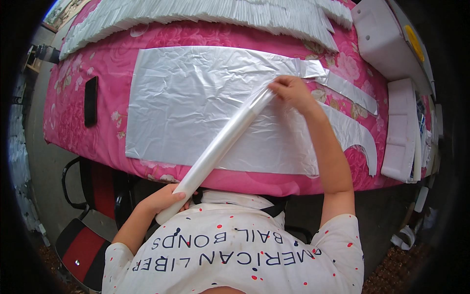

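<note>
A long, narrow folded strip of white plastic, seemingly a flattened bag (223,142), runs diagonally between my hands. Its lower end is gripped by my left hand (170,198), close to my body at the table's front edge. Farther up and to the right, my right hand (292,93) pinches the other end, fingers closed. Beneath the strip, a wide silvery-white plastic carrier bag (176,103) lies spread flat and wrinkled, with two handle straps (348,92) pointing right. Part of that bag is covered by the strip and my right forearm.
Rows of folded white bags (196,12) line the table's far side. A dark phone (91,101) lies at left on the pink flowered cloth (73,117). White boxes (387,41) stand at right. Red and black chairs (100,191) are at lower left.
</note>
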